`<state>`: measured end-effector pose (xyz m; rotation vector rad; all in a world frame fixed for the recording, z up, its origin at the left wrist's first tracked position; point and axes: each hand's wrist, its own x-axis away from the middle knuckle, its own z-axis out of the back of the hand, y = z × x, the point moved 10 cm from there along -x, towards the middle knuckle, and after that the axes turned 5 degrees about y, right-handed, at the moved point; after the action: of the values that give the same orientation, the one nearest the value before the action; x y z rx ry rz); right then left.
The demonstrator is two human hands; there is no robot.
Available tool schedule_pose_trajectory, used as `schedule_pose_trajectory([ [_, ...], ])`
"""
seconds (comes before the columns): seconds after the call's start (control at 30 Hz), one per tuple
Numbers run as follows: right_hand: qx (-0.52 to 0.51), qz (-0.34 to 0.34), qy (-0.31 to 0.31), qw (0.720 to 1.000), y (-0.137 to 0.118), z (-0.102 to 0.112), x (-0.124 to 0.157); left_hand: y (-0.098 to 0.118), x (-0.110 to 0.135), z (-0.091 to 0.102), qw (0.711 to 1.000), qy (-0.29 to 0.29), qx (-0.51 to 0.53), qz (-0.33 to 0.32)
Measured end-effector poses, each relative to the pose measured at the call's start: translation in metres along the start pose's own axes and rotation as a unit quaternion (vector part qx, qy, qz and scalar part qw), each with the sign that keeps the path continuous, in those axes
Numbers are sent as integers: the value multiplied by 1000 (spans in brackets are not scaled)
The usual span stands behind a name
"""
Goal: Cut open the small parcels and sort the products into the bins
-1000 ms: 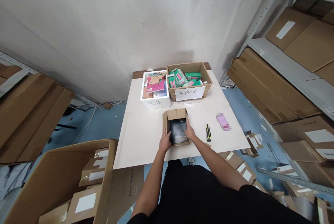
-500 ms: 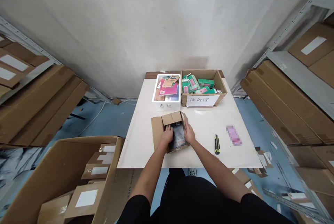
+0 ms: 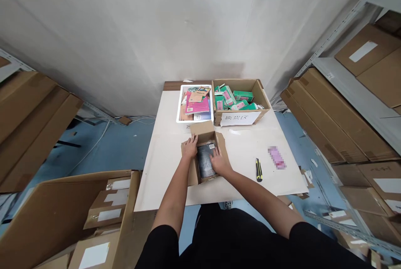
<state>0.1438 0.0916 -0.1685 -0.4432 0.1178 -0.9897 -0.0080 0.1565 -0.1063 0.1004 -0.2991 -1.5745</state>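
An opened cardboard box (image 3: 194,173) stands on the table in front of me with its flaps folded out. Inside lies a dark book (image 3: 205,161) with a white barcode label near its upper right corner. My left hand (image 3: 189,148) grips the left wall of the box, fingers over its edge. Into the box from the right reaches my right hand (image 3: 219,162), its fingers apart and touching the book's right side. To the right on the table lies a black and yellow utility knife (image 3: 259,170).
Behind the box stand a white bin (image 3: 179,113) of booklets and a cardboard carton (image 3: 262,97) of green boxes. A blurred pink item (image 3: 277,157) lies at right on the table (image 3: 241,185). A large carton (image 3: 124,219) of parcels sits at lower left; loaded shelves (image 3: 354,89) flank the right.
My left hand has moved from inside the box to its left wall. My right hand has shifted from the right wall onto the book. The view has turned slightly.
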Motion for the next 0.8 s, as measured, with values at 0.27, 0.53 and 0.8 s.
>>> schedule_pose_trajectory([
  [0.27,-33,-72,-89,993,0,-16,-63,-15,-1,-3,998,23,52,30],
  [0.53,-12,-148,-220,964,51,-69,-91,-17,-3,-19,996,25,77,36],
  [0.8,-27,-127,-122,984,36,-46,-78,-12,-3,-18,995,42,76,58],
])
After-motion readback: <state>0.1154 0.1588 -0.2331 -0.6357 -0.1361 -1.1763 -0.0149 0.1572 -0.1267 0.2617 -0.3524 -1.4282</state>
